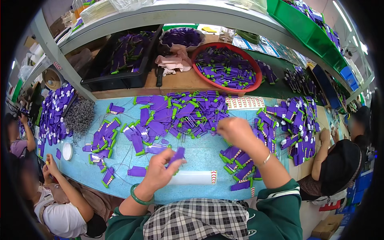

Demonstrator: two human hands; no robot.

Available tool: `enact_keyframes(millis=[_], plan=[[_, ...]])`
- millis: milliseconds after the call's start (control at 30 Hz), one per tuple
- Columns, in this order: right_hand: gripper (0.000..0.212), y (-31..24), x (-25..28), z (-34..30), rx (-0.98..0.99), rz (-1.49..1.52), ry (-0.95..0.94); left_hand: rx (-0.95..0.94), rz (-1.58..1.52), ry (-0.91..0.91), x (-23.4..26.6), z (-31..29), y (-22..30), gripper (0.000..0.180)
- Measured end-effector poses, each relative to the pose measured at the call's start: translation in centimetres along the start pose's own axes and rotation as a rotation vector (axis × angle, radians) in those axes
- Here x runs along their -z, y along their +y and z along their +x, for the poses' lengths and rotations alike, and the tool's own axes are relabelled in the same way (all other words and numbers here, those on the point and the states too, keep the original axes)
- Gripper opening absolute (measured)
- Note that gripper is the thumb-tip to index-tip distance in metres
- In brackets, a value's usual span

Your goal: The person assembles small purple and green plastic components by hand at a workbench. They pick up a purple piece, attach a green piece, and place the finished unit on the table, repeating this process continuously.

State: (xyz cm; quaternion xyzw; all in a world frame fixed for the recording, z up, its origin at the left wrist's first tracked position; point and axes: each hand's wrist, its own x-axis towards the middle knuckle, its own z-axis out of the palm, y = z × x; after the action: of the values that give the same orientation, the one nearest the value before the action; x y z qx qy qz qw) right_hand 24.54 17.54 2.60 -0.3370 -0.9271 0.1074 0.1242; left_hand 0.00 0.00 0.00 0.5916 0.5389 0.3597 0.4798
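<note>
My left hand [159,170] is closed around a small purple plastic piece [176,156] with a green end, above the near middle of the blue table. My right hand [239,132] is raised at the right edge of the central heap of purple and green plastic pieces [196,114]. Its fingers are pinched together, and whatever lies between them is too small or hidden to make out. Below the hands lies a translucent white strip [192,177] with red-marked stickers left at its right end. A fuller sheet of red-marked stickers [245,103] lies beyond my right hand.
Purple pieces with striped stickers [105,138] lie to the left, and more [242,162] beside my right forearm. Behind stand a red basin [259,76] and a black crate [114,83], under a shelf [168,15]. Grey wire parts [80,116] heap at far left. Co-workers sit on both sides.
</note>
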Motion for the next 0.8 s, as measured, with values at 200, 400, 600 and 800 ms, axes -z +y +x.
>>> enact_keyframes(millis=[200, 400, 600, 800], plan=[[0.014, 2.9, -2.5, 2.8, -0.229, -0.105, -0.060, -0.159, -0.664, 0.426, -0.6, 0.3, 1.3, 0.015], [0.017, 0.4, 1.2, 0.7, -0.253, 0.475, -0.075, -0.018, -0.960, 0.440, -1.4, 0.5, 0.2, 0.018], [0.014, -6.6, -1.6, -3.6, 0.102, 0.932, 0.021, 0.213, -1.226, 0.015, -5.1, 1.2, 0.4, 0.015], [0.009, -9.0, -4.7, -5.5, -0.294, 1.441, 0.099, -0.024, -0.525, 0.254, -5.3, 0.6, 0.8, 0.015]])
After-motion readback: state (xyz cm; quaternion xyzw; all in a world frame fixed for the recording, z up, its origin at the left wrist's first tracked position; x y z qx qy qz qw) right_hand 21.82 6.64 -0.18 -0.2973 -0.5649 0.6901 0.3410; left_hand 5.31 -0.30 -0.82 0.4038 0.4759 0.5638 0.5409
